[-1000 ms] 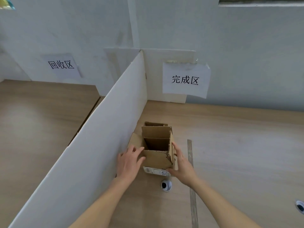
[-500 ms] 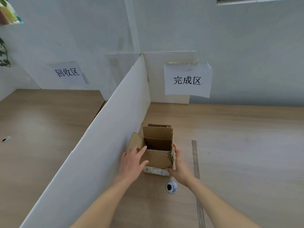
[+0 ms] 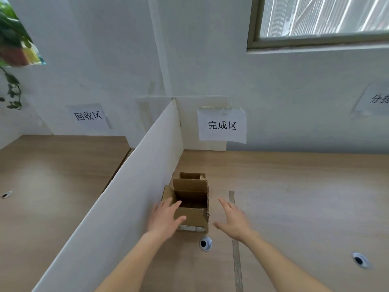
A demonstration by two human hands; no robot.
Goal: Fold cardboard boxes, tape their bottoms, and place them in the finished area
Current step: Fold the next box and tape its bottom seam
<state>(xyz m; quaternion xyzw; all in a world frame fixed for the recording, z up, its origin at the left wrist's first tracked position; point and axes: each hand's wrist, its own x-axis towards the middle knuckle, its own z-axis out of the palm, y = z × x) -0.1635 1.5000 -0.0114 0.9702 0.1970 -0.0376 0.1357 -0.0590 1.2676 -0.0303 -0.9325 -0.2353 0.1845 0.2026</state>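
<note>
Our left hand (image 3: 166,218) grip wide, fingers flat vs the near wall of the cardboard box (image 3: 190,204), our right hand (image 3: 232,220) grip wide, just beside it, apart, box upright on worktop (image 3: 294,197), touching white divider (image 3: 126,186), second box (image 3: 192,176) behind, sign (image 3: 222,125) on wall.

This looks like a small packing or sorting workstation. A wood-grain counter (image 3: 294,186) against a plain white wall is split by a white divider board (image 3: 130,186) into bays, each marked with a taped paper sign in Chinese characters (image 3: 222,125). Cable holes (image 3: 205,243) pierce the counter. A window (image 3: 320,17) sits above, and a potted plant (image 3: 12,49) hangs at left.
</note>
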